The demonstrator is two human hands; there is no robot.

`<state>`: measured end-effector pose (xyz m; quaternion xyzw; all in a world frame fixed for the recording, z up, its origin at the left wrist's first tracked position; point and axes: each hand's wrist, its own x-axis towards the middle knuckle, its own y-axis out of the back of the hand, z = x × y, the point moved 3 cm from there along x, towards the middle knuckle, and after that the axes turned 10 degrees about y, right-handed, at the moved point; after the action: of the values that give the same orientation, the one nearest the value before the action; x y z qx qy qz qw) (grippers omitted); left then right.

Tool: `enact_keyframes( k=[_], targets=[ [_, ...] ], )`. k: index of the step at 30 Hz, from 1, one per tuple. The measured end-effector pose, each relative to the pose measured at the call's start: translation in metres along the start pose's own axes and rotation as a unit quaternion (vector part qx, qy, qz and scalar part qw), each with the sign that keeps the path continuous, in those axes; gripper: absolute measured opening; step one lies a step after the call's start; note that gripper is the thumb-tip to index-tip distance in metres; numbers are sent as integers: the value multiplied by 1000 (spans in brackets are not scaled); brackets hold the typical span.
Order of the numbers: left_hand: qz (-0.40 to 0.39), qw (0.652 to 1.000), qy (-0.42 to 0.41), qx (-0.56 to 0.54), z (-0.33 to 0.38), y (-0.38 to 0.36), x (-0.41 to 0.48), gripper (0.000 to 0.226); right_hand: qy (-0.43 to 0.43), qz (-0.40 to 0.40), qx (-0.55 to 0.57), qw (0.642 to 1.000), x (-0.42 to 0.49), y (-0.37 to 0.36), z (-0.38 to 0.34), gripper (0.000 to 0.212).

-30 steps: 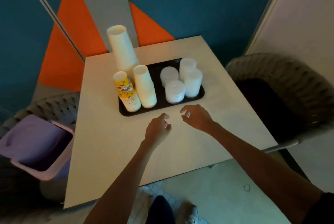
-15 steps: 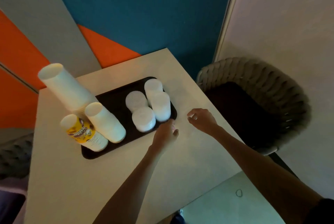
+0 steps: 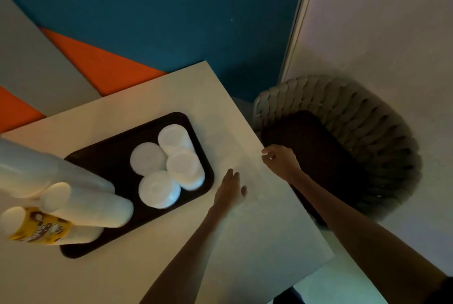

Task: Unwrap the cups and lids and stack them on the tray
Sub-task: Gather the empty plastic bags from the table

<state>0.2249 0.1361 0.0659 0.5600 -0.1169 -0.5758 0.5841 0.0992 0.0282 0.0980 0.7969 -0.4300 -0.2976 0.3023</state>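
Yellow-labelled cup stack point(image 3: 36, 230) on black tray point(image 3: 105, 156), its lettering blurred, illegible.

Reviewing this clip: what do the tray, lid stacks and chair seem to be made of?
Tray: likely dark plastic, matte, with a moulded raised rim. Lid stacks: seemingly thin white plastic, faintly glossy, pressed rings on top. Chair: thick grey woven cord, matte; plaited strands show along its back.
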Motion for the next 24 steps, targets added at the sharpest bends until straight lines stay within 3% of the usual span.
enact_keyframes(
  k=[8,14,20,24],
  targets=[
    [47,990,129,16,30,-31,27,63,-6,-51,1,999,55,11,48,31],
    [50,993,104,-10,70,-49,41,60,-86,-111,80,987,73,-3,79,42],
    [53,995,48,-72,92,-58,48,57,-195,-142,253,937,70,-9,102,36],
    [141,980,42,-138,85,-54,44,51,-206,-153,296,920,70,-4,105,28]
  ],
)
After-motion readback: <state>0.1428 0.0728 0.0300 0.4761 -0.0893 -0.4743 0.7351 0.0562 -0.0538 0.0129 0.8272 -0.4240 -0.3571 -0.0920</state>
